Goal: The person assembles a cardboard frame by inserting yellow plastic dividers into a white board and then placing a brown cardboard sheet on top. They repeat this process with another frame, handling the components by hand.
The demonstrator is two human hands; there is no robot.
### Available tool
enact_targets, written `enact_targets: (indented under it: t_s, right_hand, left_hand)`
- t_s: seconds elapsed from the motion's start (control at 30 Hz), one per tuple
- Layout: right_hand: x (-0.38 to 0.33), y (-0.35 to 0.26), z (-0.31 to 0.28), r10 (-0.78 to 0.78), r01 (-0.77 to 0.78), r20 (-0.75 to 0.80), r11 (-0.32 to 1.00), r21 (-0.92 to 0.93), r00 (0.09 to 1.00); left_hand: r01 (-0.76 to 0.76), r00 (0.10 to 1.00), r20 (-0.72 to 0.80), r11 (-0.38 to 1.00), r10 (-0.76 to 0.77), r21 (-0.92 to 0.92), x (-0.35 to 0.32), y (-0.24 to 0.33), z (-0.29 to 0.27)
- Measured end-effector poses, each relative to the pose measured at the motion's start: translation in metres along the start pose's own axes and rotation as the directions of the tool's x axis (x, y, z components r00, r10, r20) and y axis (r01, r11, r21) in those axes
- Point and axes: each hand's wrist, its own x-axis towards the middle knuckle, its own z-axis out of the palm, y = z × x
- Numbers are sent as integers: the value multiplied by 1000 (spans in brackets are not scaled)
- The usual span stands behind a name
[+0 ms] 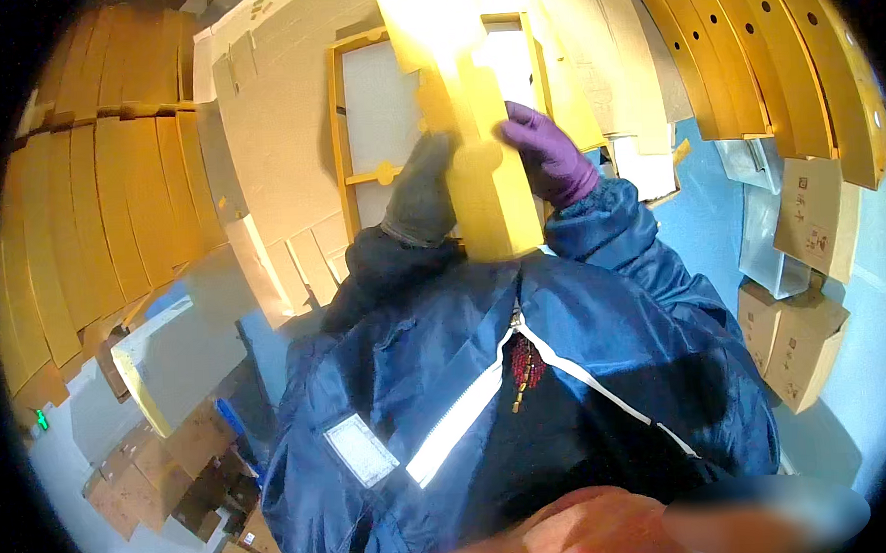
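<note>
A long yellow cardboard carton (492,200) stretches away from my chest, partly folded, with a notched edge on its left side. My left hand (424,186), in a dark grey glove and a little blurred, presses on its left side. My right hand (548,155), in a purple glove, grips the carton's right edge with bent fingers. Below the carton lies a yellow frame (338,113) around pale panels, partly covered by the carton and my hands. Bright glare washes out the carton's far end.
Flat brown cardboard (282,96) spreads under the frame. Stacked yellow cardboard pieces (74,213) line the left, and yellow pieces with round holes (789,54) stand at the far right. Brown boxes (814,219) and clear plastic bins (773,242) sit at the right on a bluish floor.
</note>
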Motion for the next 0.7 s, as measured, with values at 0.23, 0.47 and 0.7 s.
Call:
enact_targets:
  t_s: [0.23, 0.47, 0.7]
  right_hand:
    - [1, 5, -7, -30, 7, -72, 954, -300, 997]
    - [44, -43, -58, -324, 201, -185, 851, -486, 928]
    - [29, -27, -15, -190, 101, -134, 863, -494, 973]
  left_hand:
    - [-120, 990, -73, 992, 123, 50, 17, -1, -6]
    - [68, 997, -21, 729, -73, 681, 15, -24, -34]
    - [-197, 961, -101, 891, 259, 410, 47, 29, -5]
